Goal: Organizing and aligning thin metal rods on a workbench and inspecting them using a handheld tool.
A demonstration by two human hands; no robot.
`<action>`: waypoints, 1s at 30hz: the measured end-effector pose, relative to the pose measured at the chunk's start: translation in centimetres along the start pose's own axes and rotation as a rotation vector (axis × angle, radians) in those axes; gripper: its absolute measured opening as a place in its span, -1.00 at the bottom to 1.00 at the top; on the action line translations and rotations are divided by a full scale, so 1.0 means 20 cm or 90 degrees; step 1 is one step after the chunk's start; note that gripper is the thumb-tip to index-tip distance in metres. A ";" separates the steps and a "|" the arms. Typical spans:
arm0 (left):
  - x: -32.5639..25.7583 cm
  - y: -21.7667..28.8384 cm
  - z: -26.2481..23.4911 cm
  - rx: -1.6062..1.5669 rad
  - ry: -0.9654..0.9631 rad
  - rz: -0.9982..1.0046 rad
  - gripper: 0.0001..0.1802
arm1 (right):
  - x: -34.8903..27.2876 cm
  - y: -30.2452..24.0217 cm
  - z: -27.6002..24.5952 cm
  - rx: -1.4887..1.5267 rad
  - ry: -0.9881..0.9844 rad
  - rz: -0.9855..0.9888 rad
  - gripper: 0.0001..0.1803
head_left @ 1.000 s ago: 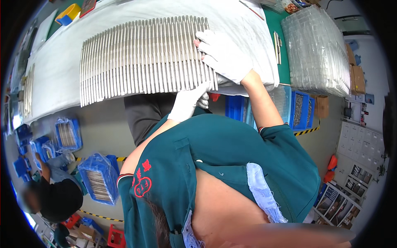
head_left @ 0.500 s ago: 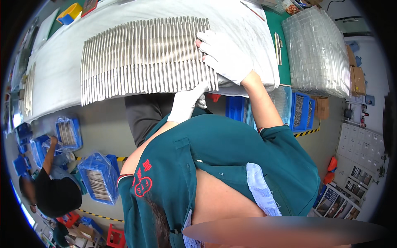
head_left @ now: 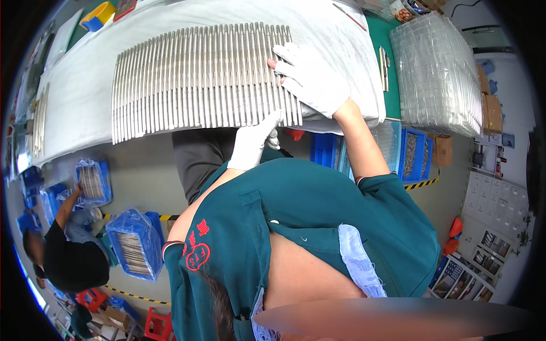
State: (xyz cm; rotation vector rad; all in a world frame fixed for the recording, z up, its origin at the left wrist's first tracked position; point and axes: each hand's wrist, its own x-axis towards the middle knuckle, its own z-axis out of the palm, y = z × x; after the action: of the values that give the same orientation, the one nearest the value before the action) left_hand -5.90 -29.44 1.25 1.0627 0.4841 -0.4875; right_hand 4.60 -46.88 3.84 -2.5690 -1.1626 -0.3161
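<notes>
A long row of slim silver metal rods [head_left: 187, 85] lies side by side on a white cloth. My right hand [head_left: 315, 79], in a white glove with some bare fingertips, rests with fingers spread over the rods at the row's right end. My left hand [head_left: 253, 142], also gloved in white, is at the near ends of the rods, by the table's front edge. Its thumb points up against the rod ends while the other fingers curl in. Whatever these fingers may hold is hidden.
The white-covered table [head_left: 74, 125] carries a few loose rods [head_left: 40, 125] at far left. Clear plastic trays [head_left: 435, 74] are stacked at right. Blue bins [head_left: 412, 153] stand below. A co-worker [head_left: 74, 256] reaches toward bagged blue crates [head_left: 94, 182] at lower left.
My left hand has shifted slightly left along the rod ends. My right hand stays on the row's right end. The co-worker at lower left has moved a little.
</notes>
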 end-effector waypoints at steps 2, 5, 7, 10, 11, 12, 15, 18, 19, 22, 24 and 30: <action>0.00 -0.01 -0.02 0.017 -0.046 0.052 -0.75 | 0.00 -0.01 -0.01 0.002 -0.002 -0.002 -0.56; -0.02 0.01 -0.04 0.097 -0.061 0.035 -0.71 | 0.00 -0.01 -0.02 0.004 -0.016 0.008 -0.56; -0.02 0.02 -0.04 0.101 -0.053 0.034 -0.70 | 0.00 0.00 -0.01 0.004 -0.011 0.007 -0.57; -0.03 0.02 -0.03 0.105 -0.037 0.047 -0.70 | 0.00 0.00 0.00 0.012 -0.002 0.003 -0.59; -0.03 0.03 -0.03 0.104 -0.032 0.056 -0.70 | 0.00 0.01 0.00 0.012 -0.003 0.003 -0.59; -0.03 0.03 -0.04 0.104 -0.033 0.055 -0.70 | 0.00 0.01 0.00 0.004 0.009 -0.013 -0.61; -0.01 0.02 -0.06 0.008 0.024 0.034 -0.71 | 0.00 0.01 0.00 0.010 0.009 -0.016 -0.62; 0.00 0.00 -0.08 0.061 -0.001 0.048 -0.71 | 0.01 0.00 -0.01 0.021 -0.004 -0.002 -0.62; 0.00 -0.01 -0.08 0.063 -0.020 0.066 -0.71 | 0.01 0.00 -0.01 0.018 -0.005 0.000 -0.61; -0.02 0.01 -0.06 0.076 -0.035 0.071 -0.71 | 0.00 0.00 -0.01 0.016 -0.002 -0.003 -0.61; -0.02 0.02 -0.05 0.085 -0.029 0.059 -0.71 | 0.00 0.00 -0.01 0.011 -0.003 -0.004 -0.61; -0.03 0.04 -0.07 0.120 -0.060 0.077 -0.70 | 0.00 0.00 -0.01 0.014 -0.011 -0.001 -0.61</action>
State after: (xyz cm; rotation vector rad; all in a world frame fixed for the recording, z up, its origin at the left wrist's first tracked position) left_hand -6.13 -27.81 1.51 1.2358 0.2931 -0.4807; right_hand 4.62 -46.93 4.13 -2.5560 -1.1674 -0.2806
